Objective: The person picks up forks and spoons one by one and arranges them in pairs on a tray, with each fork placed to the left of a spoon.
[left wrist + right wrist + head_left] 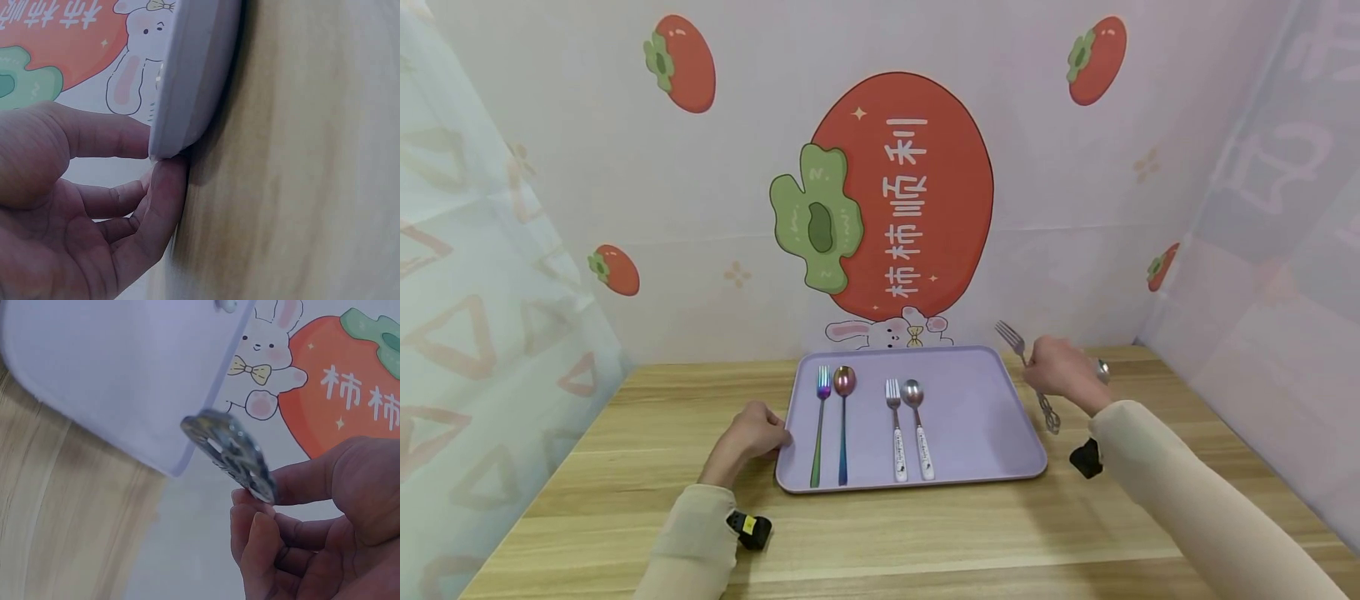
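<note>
My left hand pinches the left rim of a lilac tray; in the left wrist view, the thumb lies against the rim and a finger is at its underside. Past the tray's right edge, my right hand grips a silver fork, tines pointing to the back left. Its ornate openwork handle shows in the right wrist view. Behind the right wrist, a shiny metal spoon bowl peeks out, the rest hidden.
On the tray lie a rainbow-coloured fork and spoon at left, then a white-handled fork and spoon near the middle. A patterned cloth backdrop stands behind the wooden table.
</note>
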A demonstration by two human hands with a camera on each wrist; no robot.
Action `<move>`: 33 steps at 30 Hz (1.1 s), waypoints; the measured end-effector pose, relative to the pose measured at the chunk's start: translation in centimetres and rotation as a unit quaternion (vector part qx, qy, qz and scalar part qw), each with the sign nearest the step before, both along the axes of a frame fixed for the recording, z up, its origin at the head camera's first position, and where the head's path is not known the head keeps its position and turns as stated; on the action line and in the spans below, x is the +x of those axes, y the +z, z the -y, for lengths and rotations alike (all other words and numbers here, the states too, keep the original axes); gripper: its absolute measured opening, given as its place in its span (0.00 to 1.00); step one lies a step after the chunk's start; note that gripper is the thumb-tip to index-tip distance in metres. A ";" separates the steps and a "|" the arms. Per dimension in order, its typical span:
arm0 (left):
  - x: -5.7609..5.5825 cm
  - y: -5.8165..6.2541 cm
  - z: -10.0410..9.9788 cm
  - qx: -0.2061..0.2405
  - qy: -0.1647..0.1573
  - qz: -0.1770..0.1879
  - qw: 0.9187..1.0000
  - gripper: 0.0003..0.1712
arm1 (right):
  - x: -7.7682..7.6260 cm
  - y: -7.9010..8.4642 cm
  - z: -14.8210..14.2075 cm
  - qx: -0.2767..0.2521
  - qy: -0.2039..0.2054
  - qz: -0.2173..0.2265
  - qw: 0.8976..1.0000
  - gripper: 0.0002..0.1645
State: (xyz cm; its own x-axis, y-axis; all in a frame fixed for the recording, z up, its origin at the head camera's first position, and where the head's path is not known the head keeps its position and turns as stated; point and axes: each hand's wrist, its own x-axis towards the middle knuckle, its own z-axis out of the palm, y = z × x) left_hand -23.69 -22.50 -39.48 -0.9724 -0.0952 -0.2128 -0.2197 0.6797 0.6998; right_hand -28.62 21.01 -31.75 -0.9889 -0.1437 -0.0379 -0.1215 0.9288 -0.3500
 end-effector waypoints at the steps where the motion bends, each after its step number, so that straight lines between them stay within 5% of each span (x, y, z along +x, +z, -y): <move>1: 0.0 0.0 0.0 -0.001 0.000 0.000 1.000 0.04 | 0.0 0.0 0.2 0.002 -0.001 -0.002 1.000 0.17; 33: -0.1 0.1 0.1 -0.001 0.001 0.004 1.000 0.06 | 0.3 -0.9 4.6 -0.020 -0.010 0.010 1.000 0.16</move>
State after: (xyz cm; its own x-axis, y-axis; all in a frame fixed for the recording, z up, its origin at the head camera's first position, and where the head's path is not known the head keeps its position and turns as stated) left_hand -23.76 -22.56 -39.42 -0.9706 -0.0968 -0.2205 -0.2262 0.6812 0.6963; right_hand -28.33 16.44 -32.60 -0.9907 -0.1254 -0.0529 -0.0952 0.9163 -0.3890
